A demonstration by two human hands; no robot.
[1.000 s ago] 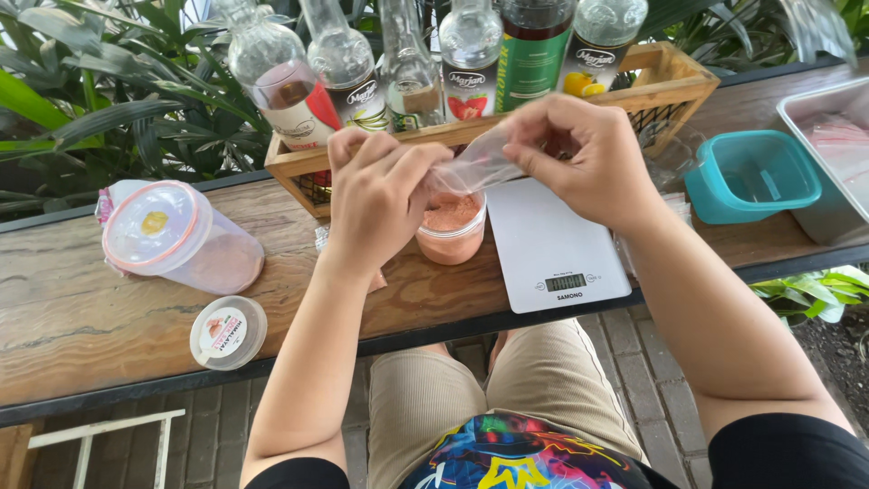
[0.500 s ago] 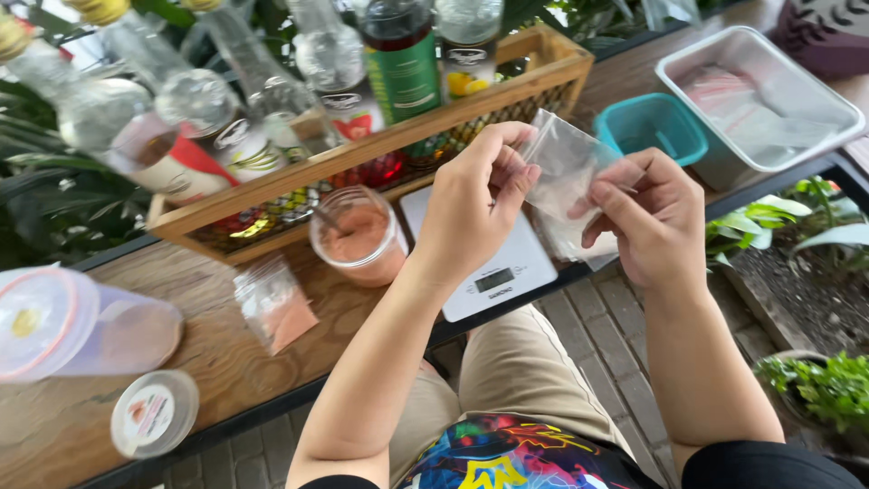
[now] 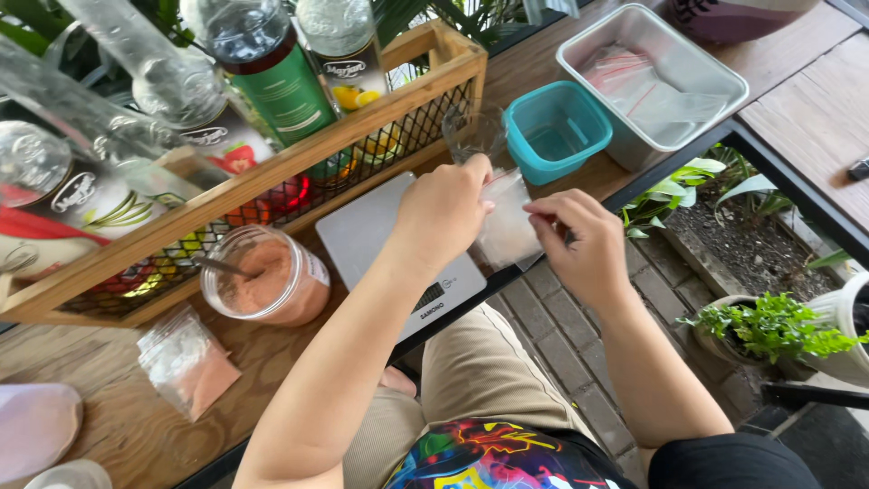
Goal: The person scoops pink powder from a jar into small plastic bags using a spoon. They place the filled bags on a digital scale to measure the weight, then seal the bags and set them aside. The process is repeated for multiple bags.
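Note:
Both hands hold a small clear plastic bag point(image 3: 507, 226) over the right end of a white kitchen scale point(image 3: 376, 237). My left hand point(image 3: 441, 211) pinches the bag's upper left edge. My right hand point(image 3: 587, 246) grips its right side. An open jar of pinkish-orange powder point(image 3: 267, 279) with a spoon handle in it stands left of the scale. A small filled bag of the same powder point(image 3: 187, 361) lies on the wooden counter point(image 3: 118, 426) further left.
A wooden crate point(image 3: 272, 172) of syrup bottles runs along the back. A teal plastic tub point(image 3: 554, 129) and a metal tray point(image 3: 650, 81) with clear bags sit to the right. A clear glass point(image 3: 471, 134) stands by the tub. Potted plants point(image 3: 769, 328) and brick paving lie below.
The view has swung further right. The bag and both hands have come down lower, over the scale's right end. The lidded container and loose lid at left have nearly left the view.

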